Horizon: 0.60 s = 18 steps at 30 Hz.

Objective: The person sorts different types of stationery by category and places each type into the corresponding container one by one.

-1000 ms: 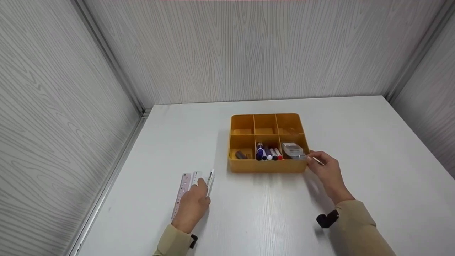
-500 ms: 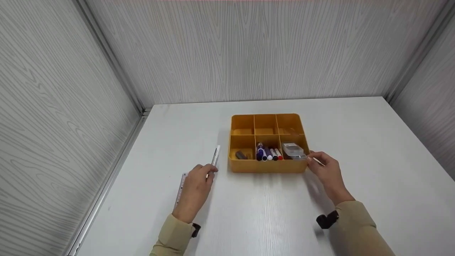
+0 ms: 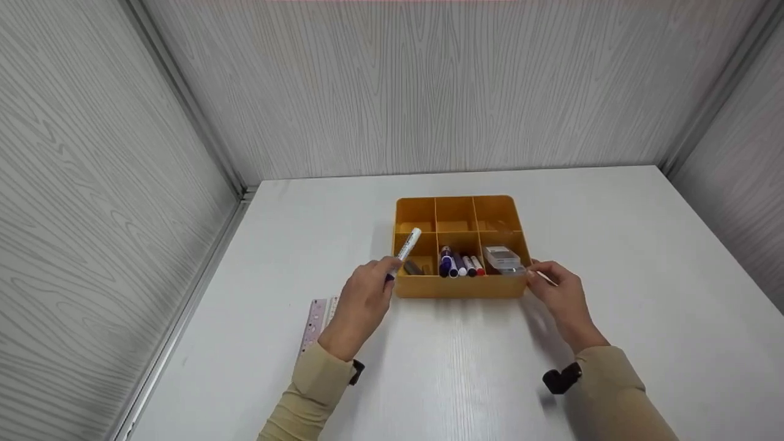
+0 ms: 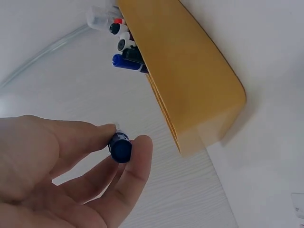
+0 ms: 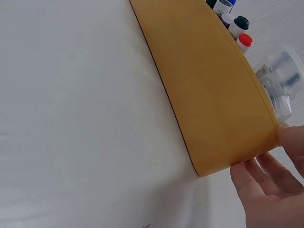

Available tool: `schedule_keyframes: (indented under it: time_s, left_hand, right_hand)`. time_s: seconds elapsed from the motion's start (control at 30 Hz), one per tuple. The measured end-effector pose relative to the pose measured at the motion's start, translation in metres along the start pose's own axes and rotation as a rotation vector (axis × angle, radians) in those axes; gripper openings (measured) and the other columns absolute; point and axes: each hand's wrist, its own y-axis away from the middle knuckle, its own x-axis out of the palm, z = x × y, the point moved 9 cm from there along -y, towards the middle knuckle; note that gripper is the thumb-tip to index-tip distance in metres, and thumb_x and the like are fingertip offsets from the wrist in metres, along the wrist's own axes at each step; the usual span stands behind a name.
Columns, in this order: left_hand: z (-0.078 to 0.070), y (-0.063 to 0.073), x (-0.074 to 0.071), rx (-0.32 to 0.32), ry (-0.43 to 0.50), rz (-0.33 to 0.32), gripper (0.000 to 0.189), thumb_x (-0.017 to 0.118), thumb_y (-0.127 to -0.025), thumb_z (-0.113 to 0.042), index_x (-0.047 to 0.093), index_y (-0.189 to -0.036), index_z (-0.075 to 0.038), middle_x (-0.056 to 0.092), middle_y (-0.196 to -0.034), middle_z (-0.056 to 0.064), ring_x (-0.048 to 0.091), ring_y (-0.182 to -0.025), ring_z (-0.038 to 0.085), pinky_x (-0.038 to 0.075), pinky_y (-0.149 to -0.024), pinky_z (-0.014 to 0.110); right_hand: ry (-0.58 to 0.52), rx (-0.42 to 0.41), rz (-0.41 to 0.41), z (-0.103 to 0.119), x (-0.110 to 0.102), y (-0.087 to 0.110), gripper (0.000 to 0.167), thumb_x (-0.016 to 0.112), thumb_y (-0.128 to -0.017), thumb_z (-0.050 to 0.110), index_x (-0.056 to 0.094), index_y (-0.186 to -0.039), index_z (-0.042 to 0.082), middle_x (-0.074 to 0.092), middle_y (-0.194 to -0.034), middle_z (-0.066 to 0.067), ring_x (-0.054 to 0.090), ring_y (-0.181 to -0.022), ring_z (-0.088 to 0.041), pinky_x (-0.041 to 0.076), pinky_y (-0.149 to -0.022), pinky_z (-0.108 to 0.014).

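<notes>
My left hand (image 3: 361,300) pinches a white marker (image 3: 409,242) between thumb and fingers, over the front left compartment of the yellow divided box (image 3: 459,286). The marker's blue cap end (image 4: 121,150) faces the left wrist camera. With thumb at the rim and fingers against the outer side, my right hand (image 3: 563,300) grips the box's front right corner. Several markers (image 5: 238,28) lie in the front middle compartment. A clear plastic case (image 3: 503,258) fills the front right one. A small dark grey block (image 3: 413,267) lies in the front left one, partly hidden.
A pink ruler (image 3: 313,320) and a white ruler (image 3: 332,307) lie on the white table (image 3: 465,367), partly covered by the left hand and forearm. Wood-grain panels (image 3: 392,92) enclose the table at the back and both sides.
My left hand has picked up the marker from beside the rulers and carried it forward and right, to the box. My right hand has stayed on the box corner.
</notes>
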Motion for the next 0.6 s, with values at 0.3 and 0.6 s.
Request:
schedule_keyframes:
  time_s: [0.3,0.6]
  left_hand:
    - [-0.030,-0.028,0.010,0.089,-0.051,0.041,0.025,0.065,-0.094,-0.003,0.068,-0.119,-0.006,0.074,-0.097,0.009,0.066,-0.081,0.018,0.058,-0.072,0.026]
    - [-0.055,-0.055,0.028,0.074,-0.085,0.184,0.022,0.063,-0.096,-0.009,0.071,-0.116,-0.006,0.073,-0.094,0.008,0.062,-0.074,0.014,0.055,-0.066,0.020]
  right_hand:
    - [-0.047,0.029,-0.010,-0.003,0.000,-0.001,0.030,0.058,-0.101,0.017,0.054,-0.123,-0.003,0.037,-0.156,-0.017,0.039,-0.144,-0.031,0.050,-0.093,-0.013]
    - [-0.024,0.047,-0.001,-0.004,0.001,-0.002,0.032,0.058,-0.101,0.021,0.053,-0.124,-0.001,0.037,-0.157,-0.015,0.039,-0.143,-0.029,0.049,-0.093,-0.012]
